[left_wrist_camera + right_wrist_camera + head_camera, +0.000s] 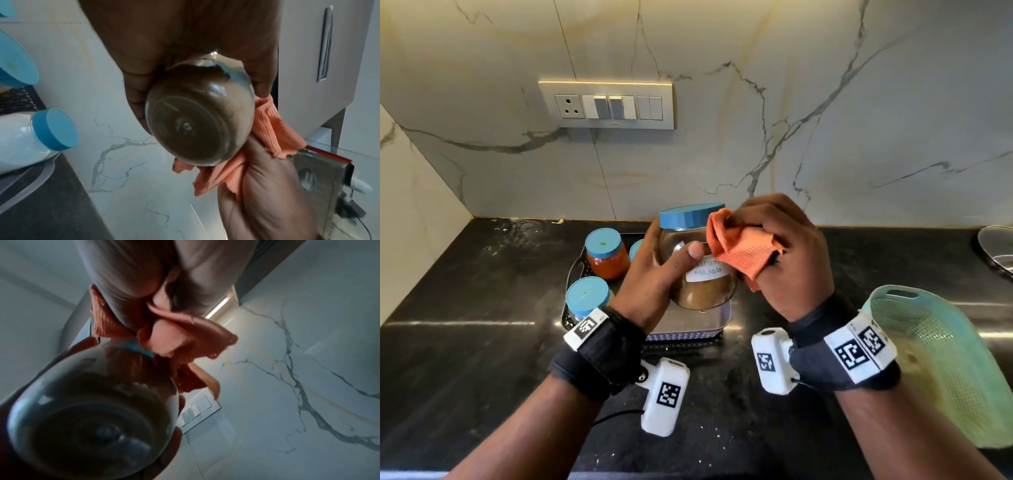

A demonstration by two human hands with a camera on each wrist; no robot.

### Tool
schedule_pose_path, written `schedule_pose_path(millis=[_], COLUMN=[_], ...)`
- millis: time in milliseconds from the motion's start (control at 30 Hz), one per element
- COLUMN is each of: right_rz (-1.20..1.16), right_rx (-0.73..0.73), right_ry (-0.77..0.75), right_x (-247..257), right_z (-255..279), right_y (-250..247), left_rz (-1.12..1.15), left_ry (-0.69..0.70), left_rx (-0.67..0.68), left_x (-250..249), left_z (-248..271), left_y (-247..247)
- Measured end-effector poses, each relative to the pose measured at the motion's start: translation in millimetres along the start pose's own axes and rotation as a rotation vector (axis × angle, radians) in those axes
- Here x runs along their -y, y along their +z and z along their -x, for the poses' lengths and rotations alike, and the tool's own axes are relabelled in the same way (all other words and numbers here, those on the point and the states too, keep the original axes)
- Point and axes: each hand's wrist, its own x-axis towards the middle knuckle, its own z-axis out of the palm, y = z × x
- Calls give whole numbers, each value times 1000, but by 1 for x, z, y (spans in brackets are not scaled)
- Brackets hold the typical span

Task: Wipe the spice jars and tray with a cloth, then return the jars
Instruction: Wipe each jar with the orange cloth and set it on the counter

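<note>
My left hand [659, 263] grips a glass masala jar [703, 287] with a blue lid [691, 214] and a white label, lifted above the tray [688, 330]. Brown powder fills its lower part; its round base [197, 123] shows in the left wrist view and its base [90, 423] in the right wrist view. My right hand [787, 253] clutches a bunched orange cloth [739, 248] against the jar's right shoulder, just under the lid. The cloth [273, 129] hangs beside the jar; folds of the cloth [185, 337] wrap my fingers. Three more blue-lidded jars sit in the tray: a red spice jar [606, 255], a front jar [586, 298], and one mostly hidden behind my left hand.
The tray rests on a black stone counter [465, 342] against a marble wall with a switch panel [606, 104]. A pale green mesh basket [941, 363] lies at the right, close to my right wrist. A metal lid [996, 246] sits at the far right edge.
</note>
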Motion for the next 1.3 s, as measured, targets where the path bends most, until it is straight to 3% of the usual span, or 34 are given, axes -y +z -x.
schedule_pose_path(millis=[233,467,600,733,867,1000,1300], right_rz=[-65,-111,-392,-255,-364,-364,-420], right_rx=[133,-10,40,85,10,-16,67], right_ry=[32,92,258,140,303,383,493], right_x=[4,-8,-9,-9,-14,-15,-11], right_z=[50,-1,12,38,13,3,74], right_y=[15,6,9,12,9,7,7], left_rz=[138,156,170,162,115,76,20], left_ry=[36,2,4,-2,-20,-10,-8], left_rx=[-80,32,39,19,63,22,-17], left_x=[-5,3,-2,-1,5,2,13], left_z=[-8,-16,-25,-23,-24,-28,-44], left_y=[-9,-4,-5,-8,-4,5,13])
